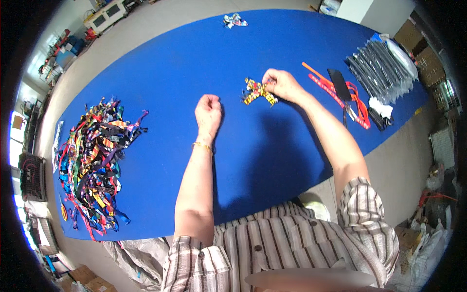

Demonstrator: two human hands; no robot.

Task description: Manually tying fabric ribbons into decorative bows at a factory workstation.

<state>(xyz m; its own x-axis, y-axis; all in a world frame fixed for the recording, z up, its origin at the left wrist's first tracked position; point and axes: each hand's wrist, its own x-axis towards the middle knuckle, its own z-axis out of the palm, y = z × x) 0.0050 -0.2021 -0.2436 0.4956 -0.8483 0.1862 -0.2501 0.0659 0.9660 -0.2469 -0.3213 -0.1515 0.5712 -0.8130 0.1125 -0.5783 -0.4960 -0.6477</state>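
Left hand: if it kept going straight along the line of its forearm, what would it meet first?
Probably nothing close: beyond the closed left hand lies bare blue table. The small ribbon bow at the far edge sits roughly in that line, slightly right; depth is unclear.

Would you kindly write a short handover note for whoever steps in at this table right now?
Right hand: pinching a yellow-and-red patterned ribbon bow on the blue table.
Left hand: closed in a fist, resting on the table; whether it holds anything cannot be seen.
Done: one finished bow lies at the far edge.
Left: a big pile of loose ribbons on the left; red straps and packets on the right.
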